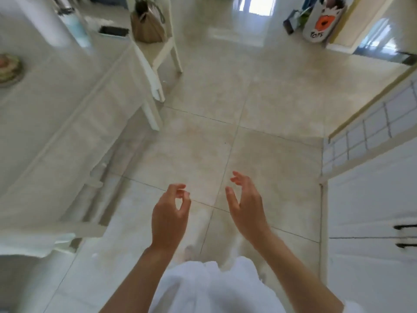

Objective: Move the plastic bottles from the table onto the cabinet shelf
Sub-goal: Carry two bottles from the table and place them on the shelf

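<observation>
While both hands hang over bare floor tiles (259, 105), the person seems to be crossing between the cloth-covered table (52, 123) on the left and the white cabinet (370, 199) on the right. One table, one cabinet, one chair (167, 53) carrying one bag (147, 26). One blurred, pale bottle (75, 28) seems to stand on the table's far end. Left hand (169, 215) and right hand (246, 204) are loosely curled, holding nothing, likely ready for the next pickup.

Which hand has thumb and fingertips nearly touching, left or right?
The left hand: its thumb and fingers curl into a near-closed ring, holding nothing. The right hand has fingers spread apart, also holding nothing.
</observation>
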Demonstrator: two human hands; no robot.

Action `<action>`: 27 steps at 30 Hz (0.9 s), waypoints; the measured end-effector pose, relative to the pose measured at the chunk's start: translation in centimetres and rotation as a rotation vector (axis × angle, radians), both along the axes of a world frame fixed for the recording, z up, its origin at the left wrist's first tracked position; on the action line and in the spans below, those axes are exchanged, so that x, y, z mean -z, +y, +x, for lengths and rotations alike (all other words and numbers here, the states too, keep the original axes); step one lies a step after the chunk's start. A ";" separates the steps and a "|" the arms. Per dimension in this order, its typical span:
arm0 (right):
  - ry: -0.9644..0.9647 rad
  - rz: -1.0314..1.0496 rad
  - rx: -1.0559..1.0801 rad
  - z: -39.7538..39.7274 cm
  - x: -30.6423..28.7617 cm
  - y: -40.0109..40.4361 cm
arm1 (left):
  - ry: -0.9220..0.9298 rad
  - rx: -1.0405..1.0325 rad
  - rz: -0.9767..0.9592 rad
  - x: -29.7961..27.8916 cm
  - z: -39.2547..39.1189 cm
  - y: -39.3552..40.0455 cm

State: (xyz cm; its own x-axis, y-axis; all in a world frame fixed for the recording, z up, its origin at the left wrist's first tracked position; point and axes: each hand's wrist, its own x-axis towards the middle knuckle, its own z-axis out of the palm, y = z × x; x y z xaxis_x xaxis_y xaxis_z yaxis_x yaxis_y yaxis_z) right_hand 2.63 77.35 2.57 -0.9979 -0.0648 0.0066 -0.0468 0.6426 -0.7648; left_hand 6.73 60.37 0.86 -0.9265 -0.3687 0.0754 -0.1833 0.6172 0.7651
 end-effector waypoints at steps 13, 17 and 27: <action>-0.032 -0.012 -0.482 -6.9 0.8 -23.2 | -0.115 -0.530 0.040 1.3 1.7 -20.2; -0.022 0.001 -0.590 -10.1 1.3 -28.0 | -0.099 -0.650 0.062 1.3 -0.3 -23.8; -0.020 0.066 -0.948 -19.0 1.6 -39.1 | -0.036 -0.918 0.057 0.4 -7.3 -32.4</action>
